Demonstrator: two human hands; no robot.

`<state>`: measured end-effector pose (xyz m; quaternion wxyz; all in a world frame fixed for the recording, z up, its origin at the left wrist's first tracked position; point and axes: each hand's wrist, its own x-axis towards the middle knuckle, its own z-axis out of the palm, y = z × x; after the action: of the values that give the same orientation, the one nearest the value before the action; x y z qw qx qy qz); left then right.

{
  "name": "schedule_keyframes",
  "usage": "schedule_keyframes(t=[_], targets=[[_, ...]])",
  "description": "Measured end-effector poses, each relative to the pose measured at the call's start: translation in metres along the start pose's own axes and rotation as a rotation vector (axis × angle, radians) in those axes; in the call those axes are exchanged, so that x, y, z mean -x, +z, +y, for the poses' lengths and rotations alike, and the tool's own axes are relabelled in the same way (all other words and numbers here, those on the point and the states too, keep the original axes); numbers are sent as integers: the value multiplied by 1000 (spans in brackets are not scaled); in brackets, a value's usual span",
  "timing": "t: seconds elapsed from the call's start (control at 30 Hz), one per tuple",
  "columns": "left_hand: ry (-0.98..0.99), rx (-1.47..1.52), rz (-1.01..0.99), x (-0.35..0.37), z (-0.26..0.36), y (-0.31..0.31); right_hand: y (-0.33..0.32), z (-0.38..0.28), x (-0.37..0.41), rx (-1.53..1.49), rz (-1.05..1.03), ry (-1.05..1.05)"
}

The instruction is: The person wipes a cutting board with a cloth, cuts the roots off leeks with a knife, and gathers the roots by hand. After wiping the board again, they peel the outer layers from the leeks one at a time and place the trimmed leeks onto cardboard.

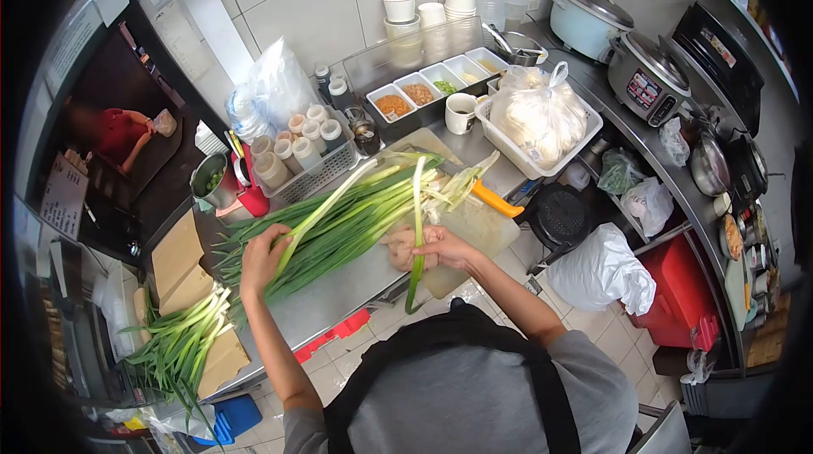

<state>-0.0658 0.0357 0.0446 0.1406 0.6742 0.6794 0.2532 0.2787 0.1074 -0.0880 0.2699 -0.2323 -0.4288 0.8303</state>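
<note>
A large bunch of spring onions (356, 208) lies across the steel counter and the cutting board (478, 238), white ends to the right. My left hand (264, 259) is closed around one spring onion at the left of the bunch; its pale end points up and right. In my right hand (447, 249) a single spring onion (418, 191) is pinched, standing roughly upright in view with its green part hanging below. Beside that hand sits a pale pinkish lump (400, 247) that I cannot make out. An orange-handled knife (497, 198) lies by the root ends, its blade hidden.
More spring onions (182, 340) rest on cardboard (222, 361) at the left. Behind the bunch stand a basket of squeeze bottles (318, 168), topping trays (391, 106) and a white tub (584, 128) with a filled bag. Another person (123, 134) is beyond the opening at left.
</note>
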Motion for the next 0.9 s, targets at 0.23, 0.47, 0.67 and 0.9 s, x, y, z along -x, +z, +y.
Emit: schedule_keyframes(t=[0.23,0.47,0.67,0.9], targets=[[43,664,-320,-2,11,86,46,-5,-26,-582,183,-234],[-110,1054,-476,-7,55,118,69,4,-38,-421,320,-411],[-148,896,-414,3,47,110,47,0,-38,-480,319,-332],[-233,1021,-420,31,25,58,28,-38,-13,-827,152,-341]])
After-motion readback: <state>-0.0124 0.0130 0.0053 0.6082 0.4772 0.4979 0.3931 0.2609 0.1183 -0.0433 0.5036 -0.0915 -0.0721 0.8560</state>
